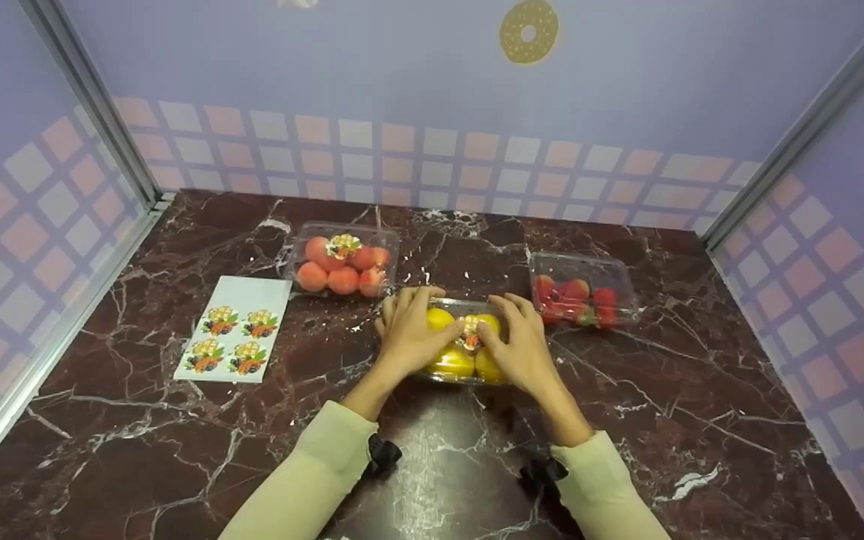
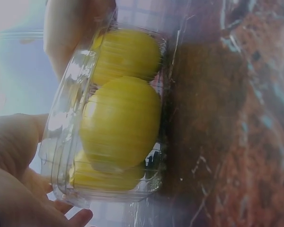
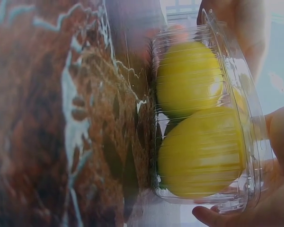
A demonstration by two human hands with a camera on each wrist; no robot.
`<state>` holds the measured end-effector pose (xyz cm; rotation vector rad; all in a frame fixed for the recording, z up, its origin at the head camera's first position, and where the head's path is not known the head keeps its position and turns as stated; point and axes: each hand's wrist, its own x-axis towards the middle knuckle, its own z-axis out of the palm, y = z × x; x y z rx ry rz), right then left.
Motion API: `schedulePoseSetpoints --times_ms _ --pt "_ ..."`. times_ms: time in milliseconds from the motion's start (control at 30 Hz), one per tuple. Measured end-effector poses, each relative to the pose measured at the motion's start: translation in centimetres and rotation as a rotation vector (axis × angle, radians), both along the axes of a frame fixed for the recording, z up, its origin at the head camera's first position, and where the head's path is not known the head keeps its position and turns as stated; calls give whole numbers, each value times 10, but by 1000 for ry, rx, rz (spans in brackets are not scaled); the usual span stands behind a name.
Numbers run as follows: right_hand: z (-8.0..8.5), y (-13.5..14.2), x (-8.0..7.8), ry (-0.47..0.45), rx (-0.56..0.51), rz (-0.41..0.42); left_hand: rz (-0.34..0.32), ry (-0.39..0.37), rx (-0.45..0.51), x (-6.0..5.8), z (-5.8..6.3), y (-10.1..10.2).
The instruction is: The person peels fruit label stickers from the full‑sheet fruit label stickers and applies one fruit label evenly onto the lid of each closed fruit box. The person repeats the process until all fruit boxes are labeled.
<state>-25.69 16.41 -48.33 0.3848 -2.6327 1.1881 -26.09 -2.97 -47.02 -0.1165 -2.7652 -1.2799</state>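
A clear plastic clamshell box [image 1: 443, 377] of lemons [image 1: 451, 364] sits on the table between both hands. My left hand [image 1: 411, 334] grips its left side, fingers around the far left corner and thumb over the lid. From the right, my right hand [image 1: 523, 345] holds it the same way. Both thumbs meet at a round fruit-picture sticker [image 1: 470, 332] on the lid, touching its edges. The left wrist view shows the lemons [image 2: 120, 123] through the box side, the hand along the lid edge. In the right wrist view, fingers curl past the lid rim [image 3: 255, 156].
A clear box of peach-like red-orange fruit [image 1: 343, 280], with a sticker on its lid, stands back left. Back right is a box of strawberries [image 1: 573, 291]. A white sheet of several stickers [image 1: 233, 337] lies left on the dark marble table [image 1: 672, 420]. Panels [image 1: 432, 82] enclose back and sides.
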Motion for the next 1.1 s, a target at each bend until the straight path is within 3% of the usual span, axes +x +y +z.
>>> schedulePoseSetpoints --times_ms 700,1100 --pt "8 17 0 -57 -10 47 -70 4 49 1 6 -9" --pt "16 14 4 -62 21 11 -124 7 13 10 15 -8"
